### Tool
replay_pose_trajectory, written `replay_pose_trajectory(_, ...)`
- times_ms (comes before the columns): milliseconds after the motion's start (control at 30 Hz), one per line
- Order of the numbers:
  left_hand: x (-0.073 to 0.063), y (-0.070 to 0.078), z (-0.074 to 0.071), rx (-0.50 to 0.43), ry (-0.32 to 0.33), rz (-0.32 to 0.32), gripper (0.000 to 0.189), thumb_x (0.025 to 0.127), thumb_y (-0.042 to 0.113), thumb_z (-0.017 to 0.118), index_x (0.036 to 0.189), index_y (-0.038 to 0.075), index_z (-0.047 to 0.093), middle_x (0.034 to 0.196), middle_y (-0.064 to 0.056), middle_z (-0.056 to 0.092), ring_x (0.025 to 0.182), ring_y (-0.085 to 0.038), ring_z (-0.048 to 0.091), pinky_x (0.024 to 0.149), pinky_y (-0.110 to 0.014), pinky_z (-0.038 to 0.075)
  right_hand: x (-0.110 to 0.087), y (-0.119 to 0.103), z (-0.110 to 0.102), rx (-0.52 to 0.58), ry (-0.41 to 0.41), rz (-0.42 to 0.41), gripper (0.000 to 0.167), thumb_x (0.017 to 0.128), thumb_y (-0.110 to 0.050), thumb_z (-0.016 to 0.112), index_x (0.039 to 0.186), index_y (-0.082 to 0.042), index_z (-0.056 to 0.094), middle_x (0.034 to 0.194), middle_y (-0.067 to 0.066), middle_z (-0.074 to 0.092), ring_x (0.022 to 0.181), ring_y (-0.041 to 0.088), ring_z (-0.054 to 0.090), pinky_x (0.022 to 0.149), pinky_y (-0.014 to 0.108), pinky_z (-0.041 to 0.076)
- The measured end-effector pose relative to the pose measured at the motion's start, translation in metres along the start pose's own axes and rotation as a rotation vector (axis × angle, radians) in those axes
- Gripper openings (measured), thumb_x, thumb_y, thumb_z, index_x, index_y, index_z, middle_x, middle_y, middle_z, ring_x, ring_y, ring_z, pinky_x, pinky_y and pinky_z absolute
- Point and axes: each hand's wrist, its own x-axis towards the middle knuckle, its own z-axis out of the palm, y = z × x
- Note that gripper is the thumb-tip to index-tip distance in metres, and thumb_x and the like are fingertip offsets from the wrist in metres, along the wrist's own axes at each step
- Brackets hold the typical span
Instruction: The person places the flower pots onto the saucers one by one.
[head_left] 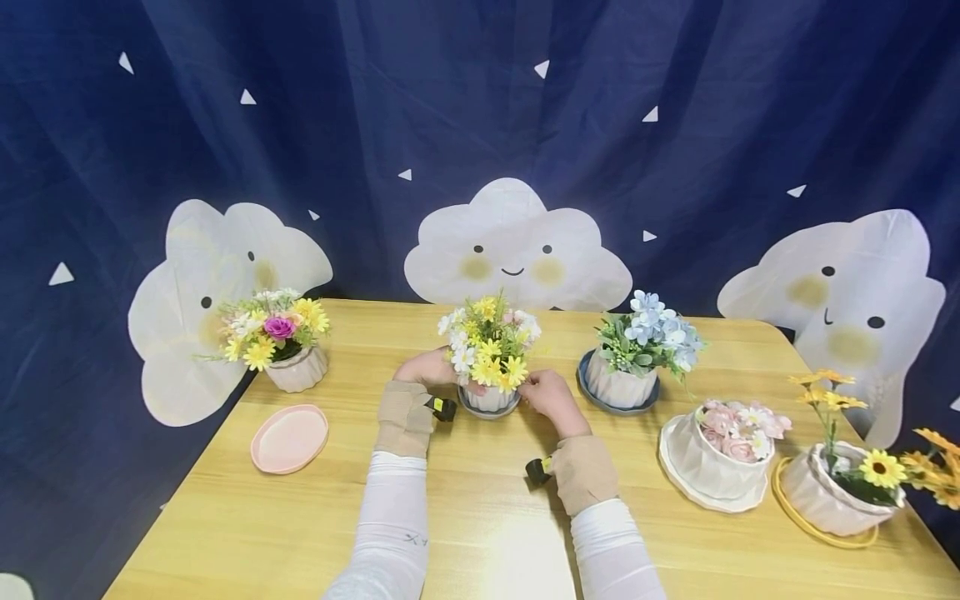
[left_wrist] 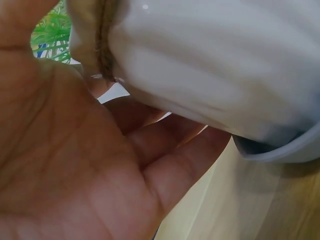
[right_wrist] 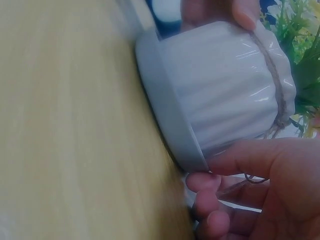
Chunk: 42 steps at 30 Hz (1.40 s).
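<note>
A white fluted flowerpot (right_wrist: 215,85) of yellow and white flowers (head_left: 487,350) stands in a grey-blue saucer (right_wrist: 165,105) at the middle of the table. Brown twine (right_wrist: 274,75) is wound below its rim, with a loose end hanging down. My left hand (head_left: 431,369) grips the pot from the left, its fingers (left_wrist: 185,155) curving around the side and the thumb near the twine. On the other side is my right hand (head_left: 553,398), close beside the saucer's edge. Its thumb and fingertips (right_wrist: 202,182) come together, and the twine's loose end runs in between them.
Left of me are a pot with mixed flowers (head_left: 297,371) and a pink saucer (head_left: 289,439). To the right stand pots with blue flowers (head_left: 622,385), pink flowers (head_left: 723,471) and sunflowers (head_left: 840,500), each on a saucer. A dark blue cloud-patterned curtain (head_left: 480,100) hangs behind.
</note>
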Motion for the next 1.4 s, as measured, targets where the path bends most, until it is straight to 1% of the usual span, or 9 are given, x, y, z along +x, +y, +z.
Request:
replay_pose_trajectory(133,-0.001,-0.005,-0.003,0.035,0.018,0.049,0.088,0.073,0.008,0.081,0.146,0.006,0.032,0.143,-0.010,0.046,0.130,-0.025,0.044,0.112,-0.037,0.031,0.000,0.001,0.000,-0.007,-0.003,-0.006,0.020,0.085,-0.013,0.059,0.066,-0.008,0.058,0.055,0.000,0.055,0.050,0.014,0.047,0.046,0.023,0.039)
replay_pose_trajectory(233,-0.003,-0.007,-0.006,0.110,0.048,0.068,0.088,0.074,0.008,0.081,0.146,0.003,0.031,0.142,-0.014,0.045,0.129,-0.028,0.044,0.111,-0.039,0.032,-0.001,0.002,0.000,0.008,-0.011,-0.006,0.017,0.085,-0.014,0.060,0.069,-0.007,0.061,0.056,0.001,0.056,0.049,0.013,0.048,0.047,0.023,0.041)
replay_pose_trajectory(400,-0.012,-0.009,-0.015,0.172,0.142,-0.069,0.088,0.069,0.010,0.081,0.143,-0.001,0.034,0.139,-0.018,0.047,0.124,-0.030,0.048,0.107,-0.040,0.038,-0.003,0.003,-0.007,0.056,-0.028,0.026,0.015,0.087,-0.016,0.061,0.076,-0.005,0.061,0.061,0.004,0.059,0.050,0.012,0.050,0.048,0.023,0.045)
replay_pose_trajectory(533,-0.022,-0.009,-0.022,0.037,0.166,-0.132,0.087,0.071,0.008,0.077,0.144,-0.002,0.032,0.140,-0.021,0.044,0.125,-0.035,0.047,0.105,-0.044,0.040,-0.006,0.005,-0.017,0.041,-0.010,0.020,0.018,0.089,-0.017,0.057,0.078,-0.003,0.062,0.063,0.006,0.062,0.051,0.013,0.051,0.047,0.023,0.043)
replay_pose_trajectory(633,-0.030,-0.008,-0.029,-0.060,0.188,-0.128,0.083,0.076,0.006,0.076,0.144,-0.001,0.029,0.140,-0.024,0.043,0.126,-0.040,0.045,0.104,-0.047,0.040,-0.008,0.005,-0.026,0.014,0.022,0.007,0.022,0.090,-0.020,0.056,0.080,-0.002,0.065,0.065,0.008,0.065,0.052,0.014,0.053,0.048,0.024,0.042)
replay_pose_trajectory(733,-0.038,-0.006,-0.034,-0.088,0.254,-0.108,0.077,0.079,0.004,0.074,0.143,-0.003,0.031,0.137,-0.027,0.045,0.125,-0.044,0.045,0.104,-0.047,0.041,-0.008,0.006,-0.034,0.014,0.055,0.008,0.023,0.090,-0.021,0.056,0.080,-0.002,0.065,0.067,0.009,0.066,0.055,0.014,0.055,0.050,0.024,0.043)
replay_pose_trajectory(967,-0.053,0.007,-0.043,-0.082,0.402,-0.081,0.058,0.087,0.007,0.068,0.138,-0.003,0.042,0.136,-0.026,0.046,0.127,-0.043,0.042,0.104,-0.051,0.039,-0.011,0.001,-0.051,0.013,0.100,0.013,0.020,0.089,-0.019,0.056,0.084,-0.002,0.065,0.078,0.015,0.068,0.062,0.018,0.061,0.065,0.032,0.045)
replay_pose_trajectory(1233,-0.070,0.031,-0.046,-0.050,0.478,-0.085,0.053,0.090,0.014,0.066,0.137,0.003,0.044,0.135,-0.023,0.048,0.122,-0.039,0.049,0.103,-0.048,0.041,-0.016,-0.008,-0.063,-0.015,0.154,-0.050,0.021,0.090,-0.020,0.057,0.082,-0.003,0.065,0.067,0.008,0.064,0.064,0.020,0.058,0.061,0.031,0.046)
replay_pose_trajectory(1400,-0.078,0.043,-0.047,-0.018,0.534,-0.074,0.051,0.091,0.018,0.065,0.136,0.004,0.045,0.133,-0.021,0.050,0.119,-0.036,0.050,0.101,-0.047,0.042,-0.024,-0.020,-0.069,0.059,0.156,-0.059,0.018,0.091,-0.018,0.055,0.084,-0.003,0.063,0.065,0.006,0.059,0.059,0.018,0.054,0.055,0.028,0.044)
